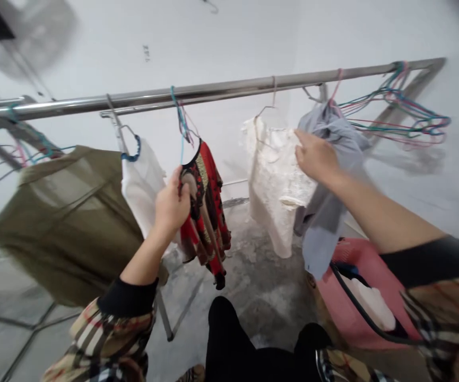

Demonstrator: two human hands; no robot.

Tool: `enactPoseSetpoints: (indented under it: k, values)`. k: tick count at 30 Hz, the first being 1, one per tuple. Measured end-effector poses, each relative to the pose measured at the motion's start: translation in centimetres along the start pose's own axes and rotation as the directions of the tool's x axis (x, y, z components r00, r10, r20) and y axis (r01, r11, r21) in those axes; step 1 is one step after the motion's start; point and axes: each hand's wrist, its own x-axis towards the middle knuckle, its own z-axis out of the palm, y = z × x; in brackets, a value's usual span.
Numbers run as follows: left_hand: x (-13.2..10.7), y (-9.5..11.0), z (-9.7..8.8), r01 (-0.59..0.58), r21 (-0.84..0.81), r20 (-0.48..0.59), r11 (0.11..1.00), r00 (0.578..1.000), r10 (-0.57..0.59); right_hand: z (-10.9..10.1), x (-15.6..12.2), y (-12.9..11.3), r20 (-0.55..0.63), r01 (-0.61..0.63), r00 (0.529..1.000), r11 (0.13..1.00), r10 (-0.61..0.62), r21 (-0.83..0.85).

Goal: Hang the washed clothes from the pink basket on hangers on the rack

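A steel clothes rail (pixel 213 91) runs across the view with clothes on hangers. My left hand (pixel 172 204) is closed on the red and black patterned garment (pixel 207 212), which hangs from a blue wire hanger (pixel 181 124). My right hand (pixel 315 157) reaches to the cream lace garment (pixel 275 180), its fingers pinched at the lace edge next to a grey-blue shirt (pixel 327 212). Left of my left hand hang a white garment (pixel 141 180) and an olive-green top (pixel 66 223).
Several empty coloured wire hangers (pixel 404 114) bunch at the rail's right end, more at the left end (pixel 30 151). A pink laundry basket (pixel 356 297) with a black handle and white cloth stands on the concrete floor at right. White wall behind.
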Motion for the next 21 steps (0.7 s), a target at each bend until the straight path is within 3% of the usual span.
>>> enactPoseSetpoints:
  k: [4,10,21]
  values:
    - [-0.7,0.4,-0.9,-0.069,0.003,-0.032,0.998,0.997,0.069,0.6,-1.0,1.6,-0.026,-0.044,0.999,0.999,0.044,-0.029]
    - [-1.4,-0.1,-1.9,-0.1,-0.066,-0.084,0.993,0.992,0.094,1.4,-3.1,2.8,-0.032,-0.135,0.99,0.989,0.137,0.061]
    - [-1.8,-0.4,0.1,-0.04,-0.291,-0.126,0.956,0.992,0.003,2.3,-4.7,4.6,-0.024,-0.199,0.978,0.959,0.208,0.203]
